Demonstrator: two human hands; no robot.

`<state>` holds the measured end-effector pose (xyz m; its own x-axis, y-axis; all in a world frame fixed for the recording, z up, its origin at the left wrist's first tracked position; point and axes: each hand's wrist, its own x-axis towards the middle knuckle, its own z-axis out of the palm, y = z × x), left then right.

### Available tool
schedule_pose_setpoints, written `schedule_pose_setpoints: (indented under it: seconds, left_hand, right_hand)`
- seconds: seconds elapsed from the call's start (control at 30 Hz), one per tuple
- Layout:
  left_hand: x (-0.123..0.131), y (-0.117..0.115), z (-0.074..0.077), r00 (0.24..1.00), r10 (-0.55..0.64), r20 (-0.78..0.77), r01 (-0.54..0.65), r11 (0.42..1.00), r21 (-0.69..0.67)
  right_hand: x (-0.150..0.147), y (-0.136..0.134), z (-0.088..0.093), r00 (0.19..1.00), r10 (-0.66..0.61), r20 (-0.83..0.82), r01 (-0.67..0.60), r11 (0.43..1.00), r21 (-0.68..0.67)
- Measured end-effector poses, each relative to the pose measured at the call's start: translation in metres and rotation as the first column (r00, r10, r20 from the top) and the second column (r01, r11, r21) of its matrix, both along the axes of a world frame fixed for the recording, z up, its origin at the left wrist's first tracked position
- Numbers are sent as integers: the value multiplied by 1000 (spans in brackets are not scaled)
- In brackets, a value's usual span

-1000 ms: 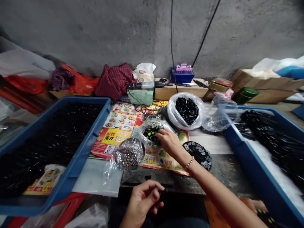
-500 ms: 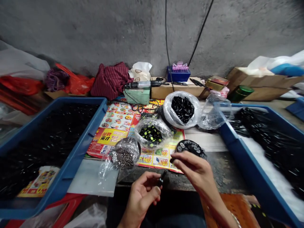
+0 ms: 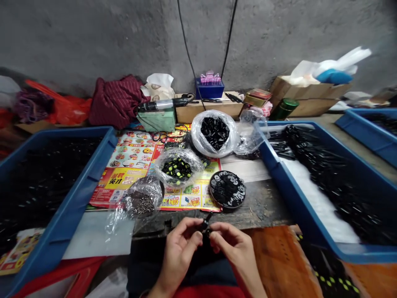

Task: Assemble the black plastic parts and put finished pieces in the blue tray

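Between thumb and fingers, my left hand [image 3: 185, 245] grips a small black stick-shaped part [image 3: 206, 222], its tip pointing up and away. My right hand [image 3: 230, 243] is pinched at the lower end of that part, on a small dark piece mostly hidden by the fingertips. Both hands meet over my lap, at the table's front edge. Beyond the right hand stands a round dish of flat black pieces [image 3: 228, 189]. A plastic-lined bowl of small metal screws or pins [image 3: 144, 204] lies to the left. Behind it is a bag of black-and-green pieces [image 3: 176, 170].
A larger bag of glossy black parts [image 3: 214, 133] stands farther back. Blue bins of black parts flank the table, one on the left [image 3: 93, 182] and one on the right [image 3: 285, 194]. A cylindrical power tool [image 3: 161, 104] rests on a green box [image 3: 157, 120].
My right hand has come from beside the round dish down and left to the black part in my left hand. The camera view has turned to the right.
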<state>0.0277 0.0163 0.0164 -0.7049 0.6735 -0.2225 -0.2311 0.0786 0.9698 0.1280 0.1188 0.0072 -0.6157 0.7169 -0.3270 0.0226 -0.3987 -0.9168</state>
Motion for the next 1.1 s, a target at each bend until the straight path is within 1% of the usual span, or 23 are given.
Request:
schedule_pose_setpoints:
  seconds: [0.03,0.1,0.17,0.2,0.3,0.37,0.43,0.5,0.6,0.7,0.8,0.9,1.0,1.03,1.1]
  left_hand:
    - [1,0,-1,1000,13,-21,-13,1000,7]
    - [4,1,-3,997,53,-58,-52,998,30]
    - [7,3,-6,993,95,-71,-92,995,47]
    - [8,3,-7,991,112,-71,-108,993,54]
    - [13,3,-9,986,152,-64,-149,988,51]
    - [15,2,-9,985,166,-47,-165,986,39]
    - [16,2,-8,986,167,-26,-166,986,33]
    - [15,1,-6,985,172,-23,-171,985,35]
    - [14,2,-4,978,204,-36,-204,979,29]
    - [15,3,-4,974,227,-23,-227,974,19]
    - [16,4,-4,976,219,3,-219,975,24]
    - [18,3,-6,979,200,23,-201,979,28]
    - [20,1,-7,984,171,47,-172,985,20]
    - [20,0,-7,986,157,59,-158,987,21]
    - [20,-1,-6,989,111,93,-114,993,27]
  right_hand:
    - [2,-3,-2,1000,15,5,-15,1000,9]
    - [5,-9,-5,998,63,14,-64,995,72]
    - [9,-16,-6,994,107,22,-109,978,180]
    - [10,-20,-5,994,107,25,-110,965,236]
    - [12,-31,-2,999,42,22,-48,935,351]
    - [12,-38,-2,1000,1,12,-6,905,425]
    - [12,-45,-4,1000,-11,-1,9,863,504]
    - [12,-50,-8,1000,-2,-13,9,836,548]
    - [12,-54,-14,998,58,-28,-34,843,536]
    - [12,-55,-20,988,152,-28,-119,863,491]
    - [10,-53,-23,969,245,-18,-209,862,461]
    - [10,-48,-19,949,315,-1,-282,850,444]
    - [14,-35,-9,922,387,6,-358,846,395]
    - [16,-29,-6,920,391,4,-365,856,365]
    - [22,-16,0,940,340,-2,-324,900,292]
